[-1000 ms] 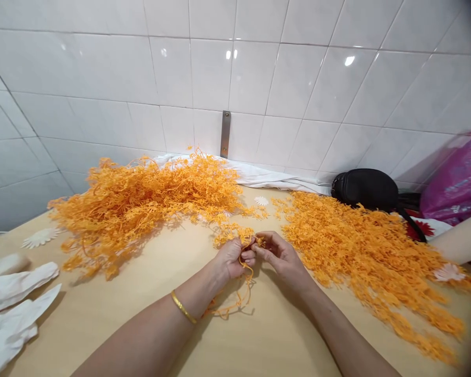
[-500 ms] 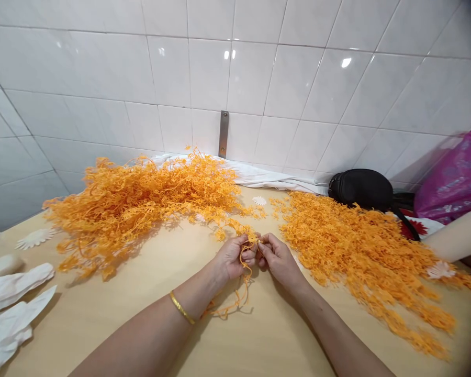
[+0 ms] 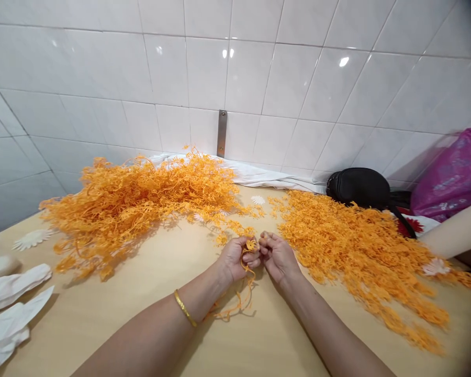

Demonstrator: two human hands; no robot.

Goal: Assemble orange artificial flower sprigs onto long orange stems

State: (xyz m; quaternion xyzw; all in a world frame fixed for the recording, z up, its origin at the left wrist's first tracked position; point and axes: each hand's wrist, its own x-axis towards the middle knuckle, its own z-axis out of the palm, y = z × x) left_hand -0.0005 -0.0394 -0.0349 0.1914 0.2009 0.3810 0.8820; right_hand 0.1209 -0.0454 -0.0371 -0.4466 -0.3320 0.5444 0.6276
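Note:
My left hand (image 3: pixel 235 256) is closed round an orange flower strand (image 3: pixel 250 245), thin and stringy with small petal-like pieces. Its loose end (image 3: pixel 237 309) trails below the wrist onto the tabletop. Close beside it on the right, my right hand (image 3: pixel 278 257) is closed in a pinch; whatever lies between those fingertips is too small to make out. A big tangled heap of orange strands (image 3: pixel 141 193) spreads behind my left hand. To the right of my right hand lies a flatter pile of similar orange strands (image 3: pixel 357 246).
On the wooden table (image 3: pixel 141 319), white gloves (image 3: pixel 11 288) lie at the left. Small white flower shapes (image 3: pixel 258 200) are scattered about. A black pouch (image 3: pixel 359 186) and a purple bag (image 3: pixel 451 178) stand at the back right, against the tiled wall (image 3: pixel 251 73).
My right hand's fingertips have risen slightly and turned upward, with the palm side more visible. My left hand stays almost in place with the strand.

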